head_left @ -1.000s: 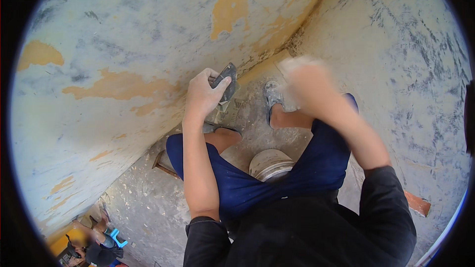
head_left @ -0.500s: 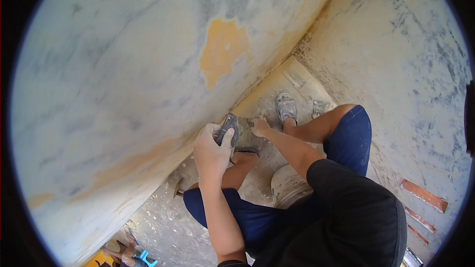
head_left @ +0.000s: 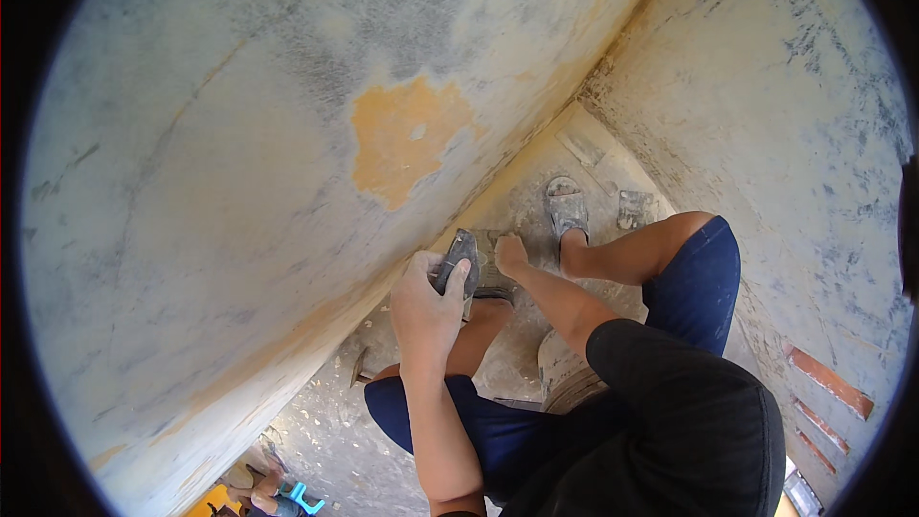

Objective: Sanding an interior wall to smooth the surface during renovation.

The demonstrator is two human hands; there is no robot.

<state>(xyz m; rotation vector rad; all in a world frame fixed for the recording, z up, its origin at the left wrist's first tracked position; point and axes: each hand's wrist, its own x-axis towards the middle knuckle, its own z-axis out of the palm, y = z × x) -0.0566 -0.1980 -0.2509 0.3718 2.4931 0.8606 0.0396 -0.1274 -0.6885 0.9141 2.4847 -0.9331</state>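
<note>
My left hand (head_left: 427, 304) is closed around a dark grey, dusty block (head_left: 460, 255) with a tapered end, its thumb pressed on the block's side. The block is held up close to the sloping wall (head_left: 239, 182), apart from its surface as far as I can tell. My right hand (head_left: 510, 256) is closed low down, just right of the block and near the floor between my feet. Whatever its fingers hold, if anything, is hidden. A greyish sheet or plate (head_left: 490, 273) lies partly covered between the two hands.
An orange patch (head_left: 407, 139) marks the left wall. Another wall (head_left: 795, 163) meets it in a corner. My sandaled foot (head_left: 568, 208) stands beside a flat dusty piece (head_left: 636, 210). A round bucket (head_left: 567, 370) sits under me. Another person's legs (head_left: 263, 490) show beside a blue object (head_left: 304, 499).
The view has shifted, so the orange patch sits further left and lower. Both hands appear slightly right and lower. My right hand's fingers look more curled. The block stays in my left hand.
</note>
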